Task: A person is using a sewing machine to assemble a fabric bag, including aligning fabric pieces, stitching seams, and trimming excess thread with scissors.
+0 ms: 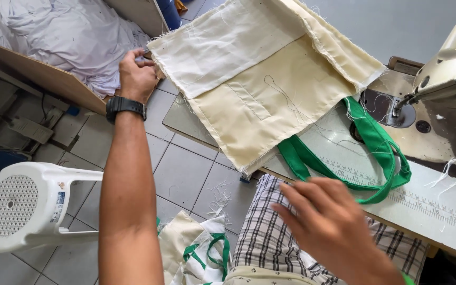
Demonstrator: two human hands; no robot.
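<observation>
Hands apart: left [135,74] grips cream bag [259,79] corner, right [333,224] open w/ fingers spread, below it.

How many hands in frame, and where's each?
2. The left hand is stretched out to the far corner of the cream fabric panel, gripping its edge. The right hand hovers open and blurred above the checked shorts, holding nothing.

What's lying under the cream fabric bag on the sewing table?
Green straps run out from under the cream bag onto the table. Their upper ends are covered by the bag, so how they join it cannot be seen.
</observation>
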